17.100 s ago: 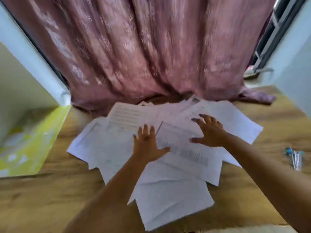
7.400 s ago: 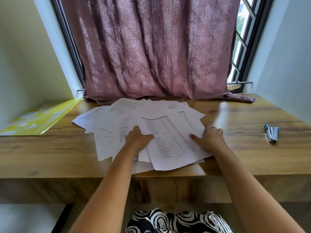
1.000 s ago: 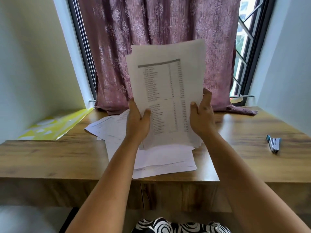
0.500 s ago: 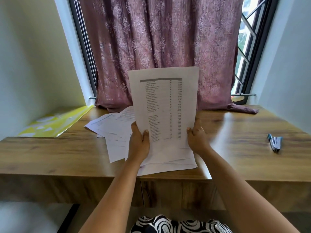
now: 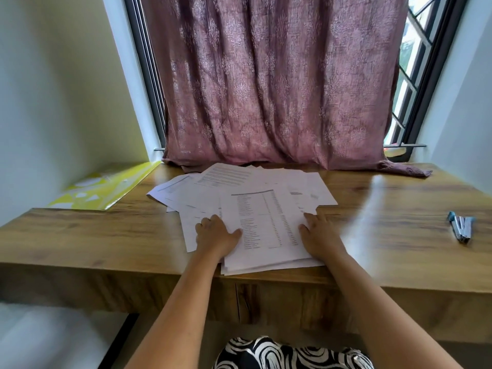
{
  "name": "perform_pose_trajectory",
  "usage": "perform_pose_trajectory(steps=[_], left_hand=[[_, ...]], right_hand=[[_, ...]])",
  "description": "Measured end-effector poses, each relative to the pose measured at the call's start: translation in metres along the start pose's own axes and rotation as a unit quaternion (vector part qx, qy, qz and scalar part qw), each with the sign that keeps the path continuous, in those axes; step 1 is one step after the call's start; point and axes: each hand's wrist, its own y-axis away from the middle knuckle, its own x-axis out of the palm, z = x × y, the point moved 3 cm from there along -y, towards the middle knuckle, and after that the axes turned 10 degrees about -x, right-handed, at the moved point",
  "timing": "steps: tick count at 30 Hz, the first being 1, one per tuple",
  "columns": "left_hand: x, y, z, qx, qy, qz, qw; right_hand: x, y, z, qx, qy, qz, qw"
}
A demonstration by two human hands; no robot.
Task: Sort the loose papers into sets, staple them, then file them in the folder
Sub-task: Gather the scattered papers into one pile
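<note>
Only illegibly small printed columns on the top sheet (image 5: 262,222).

left hand (image 5: 215,233) flat, right hand (image 5: 318,233) flat

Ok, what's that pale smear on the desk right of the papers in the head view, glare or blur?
Head view: the smear looks like window light glancing off the glossy desk, though it could be motion blur; the papers, both hands and the stapler stay fairly sharp; the printed lines are too fine to read; the wide lens splays the walls and window frame outward.
</note>
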Motion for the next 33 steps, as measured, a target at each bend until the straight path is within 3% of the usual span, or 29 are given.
perform_pose_trajectory(steps=[11, 13, 17, 22, 26, 30, 33], left_hand=[[-0.003, 0.007, 0.002, -0.059, 0.192, 0.027, 0.979], [-0.003, 0.005, 0.009, -0.069, 0.253, 0.021, 0.965], [-0.002, 0.002, 0.015, -0.082, 0.377, 0.079, 0.919], [-0.001, 0.009, 0.012, -0.011, 0.346, 0.106, 0.932], [-0.012, 0.006, 0.023, 0.033, 0.387, 0.07, 0.919], [-0.019, 0.01, 0.03, 0.089, 0.476, 0.082, 0.871], [-0.024, 0.012, 0.022, 0.128, 0.513, 0.106, 0.842]], right_hand=[[-0.007, 0.017, -0.007, 0.001, -0.164, -0.135, 0.977], [-0.009, 0.018, -0.009, 0.007, -0.2, -0.159, 0.967], [-0.007, 0.017, -0.01, 0.011, -0.224, -0.165, 0.961], [-0.006, 0.018, -0.01, -0.002, -0.232, -0.147, 0.962], [-0.006, 0.019, -0.007, -0.029, -0.232, -0.152, 0.96], [-0.022, 0.018, -0.004, -0.027, -0.353, -0.192, 0.915], [-0.032, 0.009, 0.009, -0.002, -0.519, -0.052, 0.853]])
